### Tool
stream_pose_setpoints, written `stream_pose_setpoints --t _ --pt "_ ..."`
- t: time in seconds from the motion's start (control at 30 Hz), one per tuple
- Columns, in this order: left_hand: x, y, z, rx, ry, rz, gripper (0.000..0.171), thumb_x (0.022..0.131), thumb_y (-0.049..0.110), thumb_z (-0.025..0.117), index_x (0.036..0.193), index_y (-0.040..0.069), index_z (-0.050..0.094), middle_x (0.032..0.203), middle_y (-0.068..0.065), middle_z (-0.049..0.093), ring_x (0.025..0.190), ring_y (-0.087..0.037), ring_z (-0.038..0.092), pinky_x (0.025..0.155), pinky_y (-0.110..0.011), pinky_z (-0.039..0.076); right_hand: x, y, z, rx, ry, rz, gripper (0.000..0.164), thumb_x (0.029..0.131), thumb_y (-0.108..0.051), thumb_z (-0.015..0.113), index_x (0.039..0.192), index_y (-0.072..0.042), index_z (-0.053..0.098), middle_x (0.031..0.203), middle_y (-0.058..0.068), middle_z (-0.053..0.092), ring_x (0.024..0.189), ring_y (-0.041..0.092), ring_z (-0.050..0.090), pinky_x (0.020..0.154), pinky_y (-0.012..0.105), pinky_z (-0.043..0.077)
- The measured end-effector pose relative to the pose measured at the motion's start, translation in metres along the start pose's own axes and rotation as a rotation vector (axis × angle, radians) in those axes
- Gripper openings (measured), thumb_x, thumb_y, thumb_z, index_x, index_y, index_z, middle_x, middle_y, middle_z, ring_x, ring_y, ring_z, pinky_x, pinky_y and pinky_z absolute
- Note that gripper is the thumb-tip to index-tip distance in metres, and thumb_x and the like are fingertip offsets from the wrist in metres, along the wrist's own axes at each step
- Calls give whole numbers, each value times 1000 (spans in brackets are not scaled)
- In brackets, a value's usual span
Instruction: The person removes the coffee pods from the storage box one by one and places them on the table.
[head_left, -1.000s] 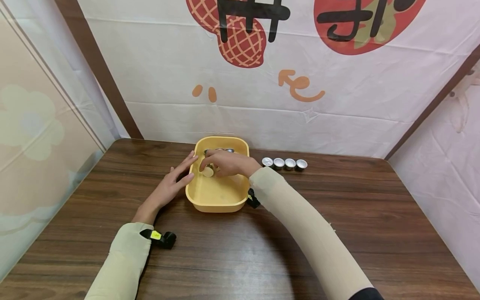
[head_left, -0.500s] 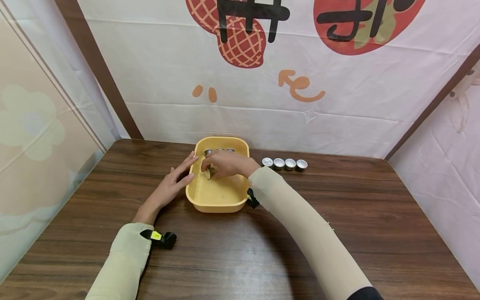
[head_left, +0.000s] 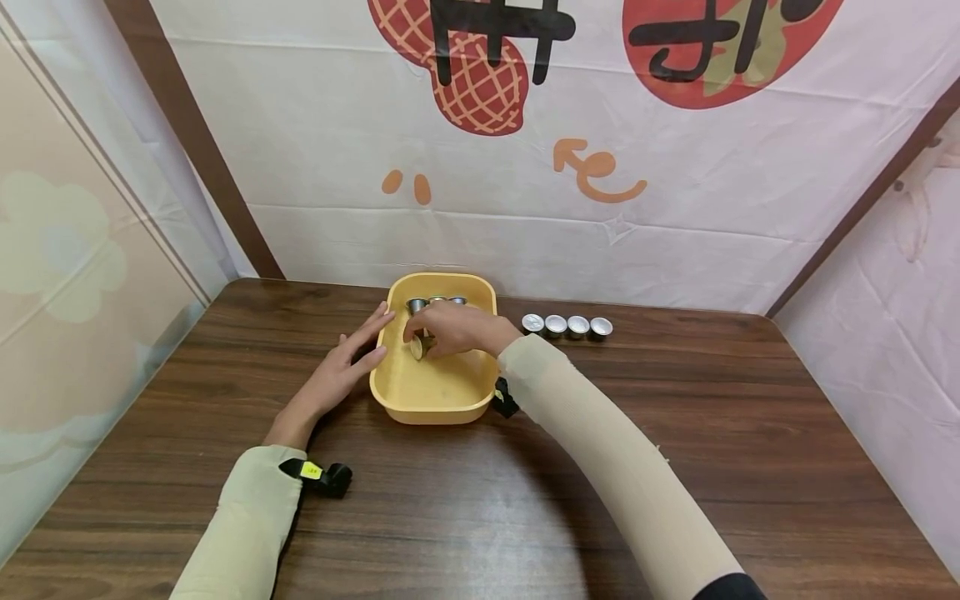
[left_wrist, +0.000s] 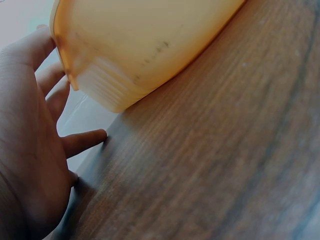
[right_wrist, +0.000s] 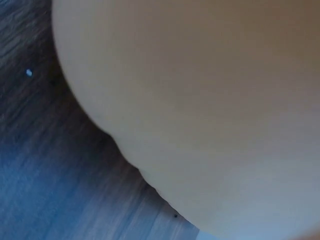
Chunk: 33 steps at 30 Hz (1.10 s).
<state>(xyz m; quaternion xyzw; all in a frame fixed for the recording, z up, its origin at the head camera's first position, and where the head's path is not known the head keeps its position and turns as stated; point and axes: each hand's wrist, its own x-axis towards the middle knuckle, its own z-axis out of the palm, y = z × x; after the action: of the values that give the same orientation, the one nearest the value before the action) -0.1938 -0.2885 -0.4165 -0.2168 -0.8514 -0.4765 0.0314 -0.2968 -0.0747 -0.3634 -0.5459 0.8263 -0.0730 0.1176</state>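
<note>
Head view: I logged the right hand point(head_left: 453, 327) reaching into a yellow plastic bin point(head_left: 435, 414) from its right side, fingers curled and pinching a gold-lidded coffee capsule point(head_left: 417, 347). That capsule sat in the left part of the bin, tilted, its lid turned toward the near left. I could not tell whether it touched the floor of the bin.

Beyond the hand, three more capsules point(head_left: 417, 306) stood side by side at the bin's far end, partly hidden by the knuckles.

The left hand point(head_left: 341, 367) was released, fingers spread and fairly straight, tips against the bin's left rim. Left wrist view agreed: some fingers met the rim, others stood apart from it.

To the right of the bin, near the table's far edge, I counted four silver-lidded capsules point(head_left: 566, 325) in a row, lids up, on the wooden table point(head_left: 720, 433). Right wrist view was mostly a blurred pale surface point(right_wrist: 190, 125), which I could not identify.
</note>
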Motion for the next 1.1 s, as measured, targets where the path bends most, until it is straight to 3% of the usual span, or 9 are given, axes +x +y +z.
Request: stream_pose_setpoints --t 0.2,0.43,0.53,0.83,1.1 --pt "1 -1 -1 2 0 13 52 102 20 47 151 19 31 159 4 13 144 -29 11 103 -68 -9 -6 2 -4 8 70 -28 36 82 -12 74 117 -12 66 103 -7 63 90 8 55 81 19 42" --pt "-2 27 -3 -11 -12 0 51 101 13 47 150 11 32 158 -11 13 142 -38 10 102 -69 -8 -20 2 -14 99 163 -73 35 82 -5 72 117 -5 66 105 0 64 89 11 59 79 19 46" --pt "-2 32 -3 -14 -14 -3 51 101 12 47 150 8 32 158 -14 13 142 -38 11 103 -69 -7 -27 2 -19 137 205 -70 34 84 -6 71 118 -6 66 107 0 65 90 9 59 79 19 47" --pt "1 0 0 16 4 4 51 102 19 48 151 18 32 159 4 13 144 -29 11 104 -68 -9 -54 11 -29 187 399 -84 32 84 -8 72 116 -7 68 111 0 66 89 10 58 74 30 50" --pt "1 -2 0 16 3 23 53 102 20 48 152 21 31 159 3 12 143 -34 10 103 -68 -9 -82 18 -29 207 517 -76 31 83 -9 73 114 -7 68 103 0 66 84 11 58 68 33 52"
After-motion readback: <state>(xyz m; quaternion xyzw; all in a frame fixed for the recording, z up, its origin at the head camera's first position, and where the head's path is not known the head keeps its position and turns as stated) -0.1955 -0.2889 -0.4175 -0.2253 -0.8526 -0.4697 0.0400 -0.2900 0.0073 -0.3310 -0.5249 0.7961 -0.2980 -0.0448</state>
